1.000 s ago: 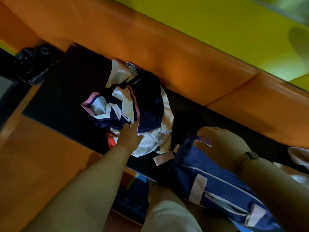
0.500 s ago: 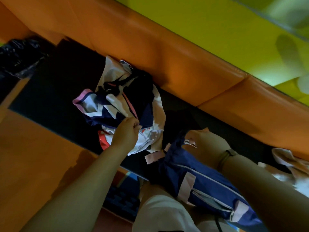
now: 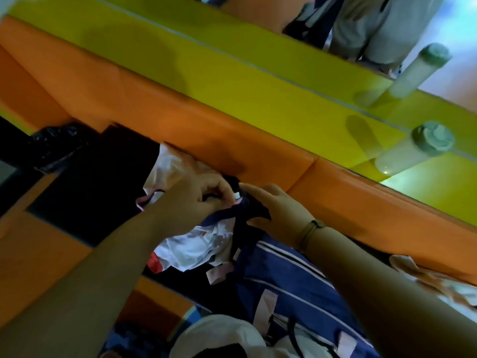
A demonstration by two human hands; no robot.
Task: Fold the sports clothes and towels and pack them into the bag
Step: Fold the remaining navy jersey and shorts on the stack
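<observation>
A crumpled heap of sports clothes [image 3: 196, 244], white, navy and pink with a red patch, lies on the black mat [image 3: 98, 182] against the orange padded wall. My left hand [image 3: 196, 200] is pinched on the navy, pink-edged garment at the top of the heap. My right hand [image 3: 281, 215] rests on the dark fold of that same garment, fingers stretched out toward the left hand. The navy bag [image 3: 291, 288] with white stripes and pale pink tabs lies below the heap, by my knee. A pale cloth [image 3: 170, 164] pokes out behind the heap.
An orange padded wall [image 3: 232, 140] with a yellow band above runs diagonally behind the mat. Another pale cloth [image 3: 423, 277] lies at the right. Two capped bottles [image 3: 413, 151] stand on the yellow ledge. A black plastic bag [image 3: 54, 143] sits at the left. A person's legs [image 3: 382, 29] are at the top.
My left hand has moved up to the top of the heap and pinched the navy garment. My right hand has left the bag and come onto the same garment. The camera tilted upward.
</observation>
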